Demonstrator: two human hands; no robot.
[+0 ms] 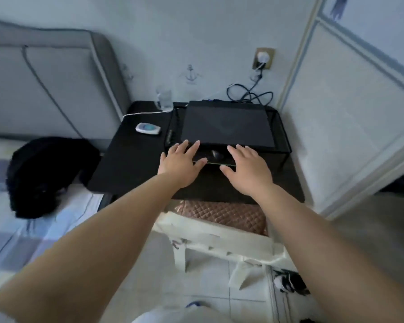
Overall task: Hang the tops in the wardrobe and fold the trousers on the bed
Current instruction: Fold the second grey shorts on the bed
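Reaching forward over the desk (131, 173), both hands are extended side by side with fingers straight and slightly spread. The left hand (181, 163) and the right hand (246, 170) hover at or lightly upon the front edge of a dark laptop (224, 127) that sits on a black wire stand (287, 145); whether they actually touch it cannot be determined. Neither hand holds anything.

The task's item in view is a dark garment (47, 173), lying in a crumpled heap on the bed (16, 241), near the head end below the grey headboard (44, 85). It cannot be established from this view whether it is a top or trousers, nor can any long axis be read from the heap.

Governing relation: the garment lies well to the left of both hands and somewhat nearer the person than the laptop does. The left hand is the nearer of the two; the desk's left corner stands between that hand and the heap. The wardrobe (350, 117) panelling stands on the opposite side, to the right of the desk.

Assessment: no garment work is in hand. The coming move would call for a leftward turn and reach, led by the left hand. Other items noted: a small white device (148, 128) and a clear cup (165, 100) on the desk, and a chair with a quilted cushion (222, 216) beneath.
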